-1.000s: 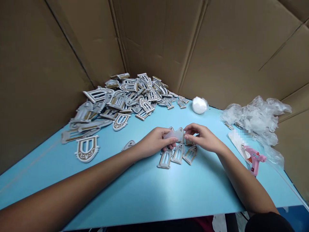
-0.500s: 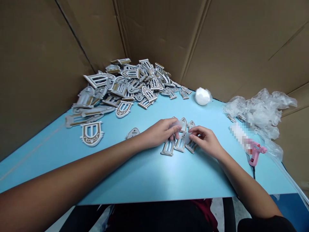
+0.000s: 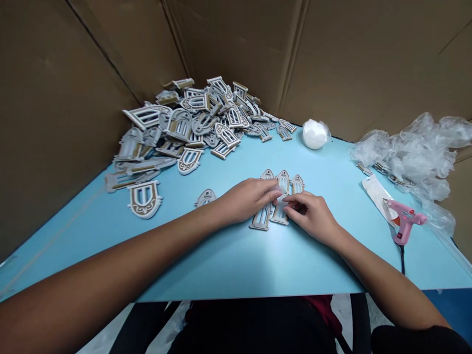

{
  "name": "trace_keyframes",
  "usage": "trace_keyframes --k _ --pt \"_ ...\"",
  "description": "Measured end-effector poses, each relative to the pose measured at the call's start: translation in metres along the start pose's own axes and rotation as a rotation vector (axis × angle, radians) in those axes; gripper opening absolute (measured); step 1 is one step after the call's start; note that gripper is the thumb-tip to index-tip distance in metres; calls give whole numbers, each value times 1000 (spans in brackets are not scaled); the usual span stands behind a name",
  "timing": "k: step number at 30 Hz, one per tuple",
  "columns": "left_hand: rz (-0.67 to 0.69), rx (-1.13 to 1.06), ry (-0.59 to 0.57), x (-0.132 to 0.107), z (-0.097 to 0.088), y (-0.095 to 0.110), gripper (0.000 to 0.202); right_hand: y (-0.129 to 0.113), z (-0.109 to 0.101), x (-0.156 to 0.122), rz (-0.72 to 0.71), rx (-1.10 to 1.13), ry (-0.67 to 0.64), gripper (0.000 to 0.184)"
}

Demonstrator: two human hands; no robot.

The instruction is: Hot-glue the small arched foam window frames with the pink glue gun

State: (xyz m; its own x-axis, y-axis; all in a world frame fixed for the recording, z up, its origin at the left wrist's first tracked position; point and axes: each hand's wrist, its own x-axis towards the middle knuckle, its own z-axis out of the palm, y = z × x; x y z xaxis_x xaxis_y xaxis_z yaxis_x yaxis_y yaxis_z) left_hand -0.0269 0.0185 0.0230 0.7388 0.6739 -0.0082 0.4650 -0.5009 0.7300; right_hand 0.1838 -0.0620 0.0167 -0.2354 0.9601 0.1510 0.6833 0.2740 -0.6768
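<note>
Several small arched window frames, white with gold edging, lie in two rows on the blue table. My left hand hovers over their left side, fingers closed on small translucent plastic pieces. My right hand comes in from the right, thumb and fingertips pinched at the top of the lower middle window frame. A thin translucent piece seems to be in that pinch, largely hidden by the fingers. The right hand covers the lower right part of the group.
A heap of larger and smaller window frames stands at the back left. One ornate frame and a grey one lie apart. A white round bundle, crumpled plastic bags and a pink glue gun are rightward. Cardboard walls enclose the back.
My right hand has moved slightly left, bringing its fingertips to the lower middle window frame. My left hand stays nearly in place, still holding the translucent pieces. The view has shifted a little.
</note>
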Motion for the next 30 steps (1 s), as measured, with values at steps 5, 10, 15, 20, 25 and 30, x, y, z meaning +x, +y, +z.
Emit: trace_keyframes --k 5,10,15,20,25,30 --pt "13 21 2 1 1 0 34 -1 2 0 69 81 15 20" --pt "26 33 16 0 2 0 36 -1 3 0 125 125 4 20" --pt "24 4 41 -1 2 -1 34 -2 5 0 58 57 -18 17" --pt "6 -149 232 -1 1 -1 26 -3 5 -1 5 -71 36 17" --pt "-48 -293 221 0 1 -1 23 -5 1 -2 7 35 139 17" --pt "-117 -438 126 2 3 1 20 -9 -1 4 164 452 37 28"
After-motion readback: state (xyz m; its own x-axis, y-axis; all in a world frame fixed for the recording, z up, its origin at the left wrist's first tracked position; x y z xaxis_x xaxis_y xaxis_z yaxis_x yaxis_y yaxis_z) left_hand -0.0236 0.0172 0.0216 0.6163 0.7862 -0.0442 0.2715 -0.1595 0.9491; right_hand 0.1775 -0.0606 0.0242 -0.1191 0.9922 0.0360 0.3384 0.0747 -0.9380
